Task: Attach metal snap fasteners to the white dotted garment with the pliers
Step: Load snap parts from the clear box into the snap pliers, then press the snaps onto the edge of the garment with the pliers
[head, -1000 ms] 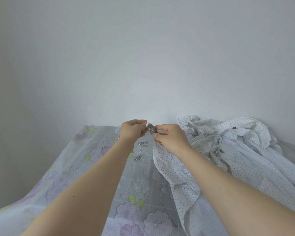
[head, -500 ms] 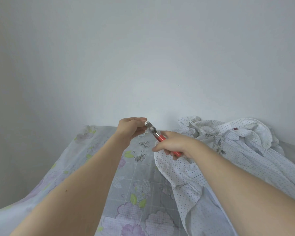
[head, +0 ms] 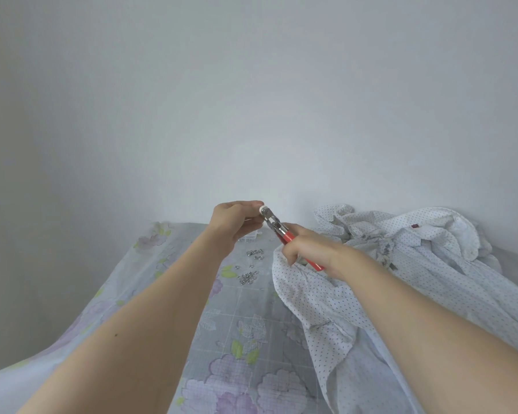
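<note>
- Left hand (head: 237,224), pinched at the silver head of the red-handled metal pliers (head: 284,234), seems to be seating a snap part; I judge it should sit square in the die before any squeeze
- Loose silver metal snap fasteners (head: 248,265) lie at seven o'clock of that head
- Right hand (head: 308,249) is clenched round the pliers' handles; white dotted fabric garment (head: 401,264) lies crumpled at three o'clock
- Desk (head: 245,339) wears a floral cloth; bare grey wall (head: 251,100) behind
</note>
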The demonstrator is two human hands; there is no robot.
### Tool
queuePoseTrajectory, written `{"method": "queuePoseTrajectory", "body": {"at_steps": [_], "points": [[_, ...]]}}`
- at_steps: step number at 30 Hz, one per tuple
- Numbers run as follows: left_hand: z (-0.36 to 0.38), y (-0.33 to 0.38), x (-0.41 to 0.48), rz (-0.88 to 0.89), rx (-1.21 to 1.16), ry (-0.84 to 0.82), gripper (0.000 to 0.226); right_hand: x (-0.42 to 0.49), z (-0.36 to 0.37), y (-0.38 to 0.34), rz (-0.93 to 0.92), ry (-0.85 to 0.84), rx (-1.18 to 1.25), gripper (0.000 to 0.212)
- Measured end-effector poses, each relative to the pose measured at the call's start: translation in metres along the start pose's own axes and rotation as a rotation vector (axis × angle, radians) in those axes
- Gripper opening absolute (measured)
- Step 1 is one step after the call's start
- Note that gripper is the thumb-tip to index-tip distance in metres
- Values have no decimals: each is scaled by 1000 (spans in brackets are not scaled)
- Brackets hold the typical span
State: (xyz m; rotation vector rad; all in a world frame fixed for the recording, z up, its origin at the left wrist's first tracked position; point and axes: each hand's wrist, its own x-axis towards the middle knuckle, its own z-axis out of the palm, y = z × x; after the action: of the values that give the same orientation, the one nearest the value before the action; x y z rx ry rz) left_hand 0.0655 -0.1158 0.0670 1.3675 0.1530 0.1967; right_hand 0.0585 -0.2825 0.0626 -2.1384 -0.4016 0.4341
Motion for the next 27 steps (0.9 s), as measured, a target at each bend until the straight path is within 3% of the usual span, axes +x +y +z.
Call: {"method": "queuePoseTrajectory", "body": {"at_steps": [5,9,12,14,27], "points": [[3,3,-3,-17,1,-32,14,-4,0,0,-33,-39,31,79],[6,3,-3,-14,43,-16,12,-6,0,0,26,-22,104,32],[12,-1,-2,-41,103,25,9,-9,-5,2,107,-32,160,40],[18,-5,-3,-73,121,28,7,-12,-10,5,161,-35,175,28],[61,-25,-18,-180,-1,-38,11,-47,-36,19,354,-24,193,35]]}}
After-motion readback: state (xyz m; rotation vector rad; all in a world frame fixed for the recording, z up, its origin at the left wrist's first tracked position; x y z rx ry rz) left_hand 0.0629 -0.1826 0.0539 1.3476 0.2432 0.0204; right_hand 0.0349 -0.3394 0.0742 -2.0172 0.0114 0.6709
